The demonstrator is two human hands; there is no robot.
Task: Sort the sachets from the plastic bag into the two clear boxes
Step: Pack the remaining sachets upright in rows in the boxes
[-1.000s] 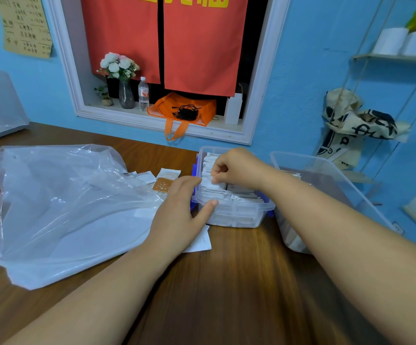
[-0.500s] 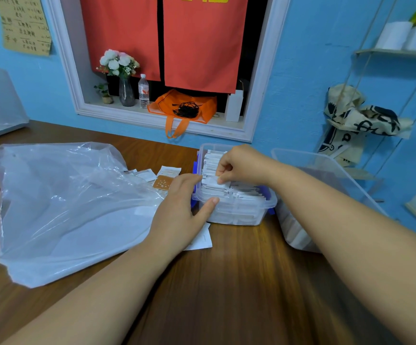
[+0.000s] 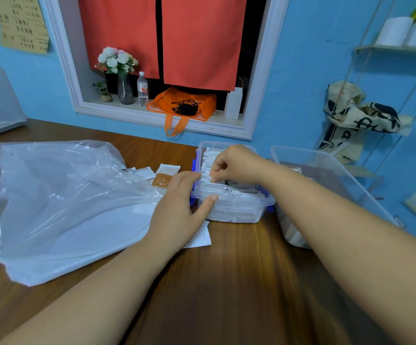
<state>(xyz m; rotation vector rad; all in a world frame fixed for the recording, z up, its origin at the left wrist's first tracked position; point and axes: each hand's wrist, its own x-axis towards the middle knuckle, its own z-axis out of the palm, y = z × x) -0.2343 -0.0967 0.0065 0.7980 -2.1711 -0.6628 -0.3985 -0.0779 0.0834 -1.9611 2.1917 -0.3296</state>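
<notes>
We're filing: our right hand (image 3: 236, 163) pinches a white sachet (image 3: 205, 179) into the row in the small clear box (image 3: 239, 215), while our left hand (image 3: 179, 210) grips its corner. Next, we likely release it cleanly and reach for the plastic bag (image 3: 60, 202).

Blue walls (image 3: 301, 70) back a dark wooden worktop (image 3: 227, 282). A white-framed window (image 3: 259, 95) holds red curtains (image 3: 202, 46), white flowers (image 3: 117, 62), a water bottle (image 3: 142, 88) and an orange bag (image 3: 159, 103). A hanging shelf (image 3: 396, 48) sits right.
</notes>
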